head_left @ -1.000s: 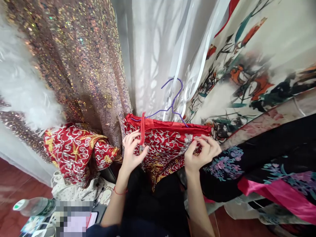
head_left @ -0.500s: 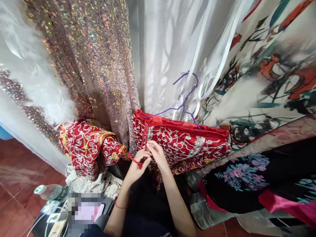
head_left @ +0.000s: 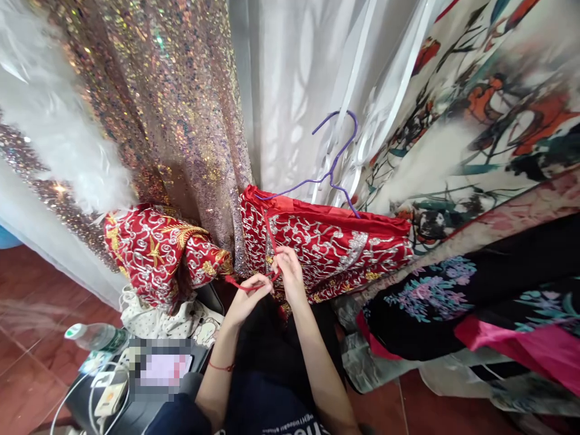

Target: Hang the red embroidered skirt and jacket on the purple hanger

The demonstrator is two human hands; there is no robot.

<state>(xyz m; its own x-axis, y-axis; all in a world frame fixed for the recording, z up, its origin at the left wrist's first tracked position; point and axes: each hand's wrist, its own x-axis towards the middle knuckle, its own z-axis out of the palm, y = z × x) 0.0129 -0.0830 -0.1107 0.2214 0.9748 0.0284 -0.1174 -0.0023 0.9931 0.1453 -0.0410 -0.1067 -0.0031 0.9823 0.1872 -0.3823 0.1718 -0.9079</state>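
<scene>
- Background: white sheer curtain (head_left: 285,90) with pale ribbons, glittering gold-and-pink sequinned fabric (head_left: 190,109) to its left, and white cloth printed with orange, black and green brushwork (head_left: 480,139) to its right; reddish tiled floor (head_left: 27,380) below.
- Centre: a red garment embroidered in silver and gold (head_left: 312,254), its plain red waistband running along the top, on a thin purple hanger (head_left: 334,169) whose hook points up.
- Left hand (head_left: 248,297): thumb and fingers pinching a thin red cord (head_left: 238,284), whose end sticks out to the left.
- Right hand (head_left: 289,272): fingertips closed on the cord close beside the left hand, in front of the garment; the exact crossing is hidden by the fingers.
- Left side: a bunched red embroidered cloth (head_left: 149,257), near a clear plastic bottle with a white-and-green cap (head_left: 102,336).
- Right side: black fabric with purple-and-teal flowers (head_left: 435,287).
</scene>
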